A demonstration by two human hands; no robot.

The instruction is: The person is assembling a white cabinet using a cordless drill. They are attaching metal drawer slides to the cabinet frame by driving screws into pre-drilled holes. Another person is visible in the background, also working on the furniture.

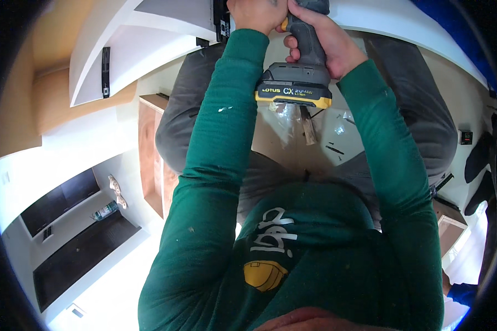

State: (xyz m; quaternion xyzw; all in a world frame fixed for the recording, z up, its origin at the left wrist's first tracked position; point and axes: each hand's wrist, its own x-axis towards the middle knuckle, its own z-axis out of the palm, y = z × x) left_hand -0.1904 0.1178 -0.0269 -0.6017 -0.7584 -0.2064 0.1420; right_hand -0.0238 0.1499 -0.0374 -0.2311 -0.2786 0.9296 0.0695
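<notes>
Floor (348,140) beside white panel (138,47) lies littered; right hand (338,47) grips a drill (308,47), hold of left hand (258,14) unclear.

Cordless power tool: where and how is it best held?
Probably grip the cordless power tool by its grey handle, from the right, as the right hand does: it looks narrow enough to wrap around, unlike the wide battery pack at its end.

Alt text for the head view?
A gray-and-yellow cordless drill is in the grip of a green-sleeved person's right hand; the left hand is close beside it, partly cut off by the frame. A wooden-handled tool lies between the person's gray-trousered legs.
</notes>
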